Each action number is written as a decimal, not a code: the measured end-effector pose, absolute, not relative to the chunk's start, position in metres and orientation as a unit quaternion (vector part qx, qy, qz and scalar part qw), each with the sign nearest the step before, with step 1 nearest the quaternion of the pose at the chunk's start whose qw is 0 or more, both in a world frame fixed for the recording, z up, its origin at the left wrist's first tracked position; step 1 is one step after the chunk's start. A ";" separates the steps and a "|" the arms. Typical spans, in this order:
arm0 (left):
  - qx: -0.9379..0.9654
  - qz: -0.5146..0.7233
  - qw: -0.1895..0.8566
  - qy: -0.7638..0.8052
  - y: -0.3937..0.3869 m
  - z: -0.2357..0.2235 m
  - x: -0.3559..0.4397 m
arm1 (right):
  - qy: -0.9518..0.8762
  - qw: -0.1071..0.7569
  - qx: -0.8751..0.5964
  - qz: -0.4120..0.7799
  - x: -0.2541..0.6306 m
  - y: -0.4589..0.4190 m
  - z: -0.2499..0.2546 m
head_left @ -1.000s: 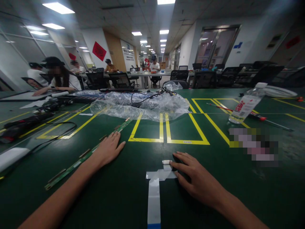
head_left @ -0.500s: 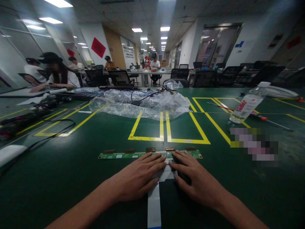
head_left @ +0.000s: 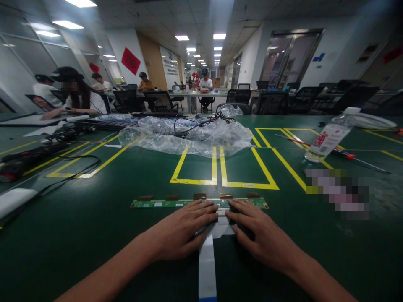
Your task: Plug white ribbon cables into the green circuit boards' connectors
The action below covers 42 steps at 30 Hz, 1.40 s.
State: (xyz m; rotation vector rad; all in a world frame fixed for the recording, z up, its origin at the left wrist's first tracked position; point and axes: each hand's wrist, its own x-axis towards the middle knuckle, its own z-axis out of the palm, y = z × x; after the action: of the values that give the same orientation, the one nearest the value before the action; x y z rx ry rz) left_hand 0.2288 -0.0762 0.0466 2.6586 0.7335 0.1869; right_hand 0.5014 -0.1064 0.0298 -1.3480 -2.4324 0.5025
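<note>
A long, narrow green circuit board (head_left: 170,204) lies crosswise on the green table, with several brown flex tabs along its far edge. A white flat ribbon cable (head_left: 207,268) runs from the middle of the board toward me and has a blue end. My left hand (head_left: 182,230) rests with stretched fingers on the board's near side, its thumb by the cable. My right hand (head_left: 261,230) lies opposite, fingers spread, index fingertip on the board and the others beside the cable's wide head (head_left: 223,228). The fingers partly hide the joint between cable and board.
Clear plastic wrap (head_left: 189,136) with a black cable on it lies farther back. A water bottle (head_left: 330,136) and a screwdriver (head_left: 349,156) are at the right. Black tools and cords (head_left: 34,157) lie at the left. Several people sit at tables beyond.
The near part of the ribbon cable has shifted slightly right. Both hands stay at the board with almost the same pose; the whole view has moved a little.
</note>
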 end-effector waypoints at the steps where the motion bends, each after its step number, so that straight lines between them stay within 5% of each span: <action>1: 0.945 0.067 0.187 0.258 -0.076 0.046 0.228 | -0.848 0.166 -0.471 0.179 0.502 -0.106 0.030; 42: 0.956 0.083 0.095 0.266 -0.079 0.041 0.237 | -0.854 0.200 -0.447 0.176 0.498 -0.108 0.028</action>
State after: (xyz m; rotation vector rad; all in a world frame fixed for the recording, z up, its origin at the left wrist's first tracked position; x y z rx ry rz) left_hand 0.2373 -0.0786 0.0407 2.8342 0.7887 0.2476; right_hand 0.4984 -0.1077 0.0275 -1.2494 -2.3866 0.4926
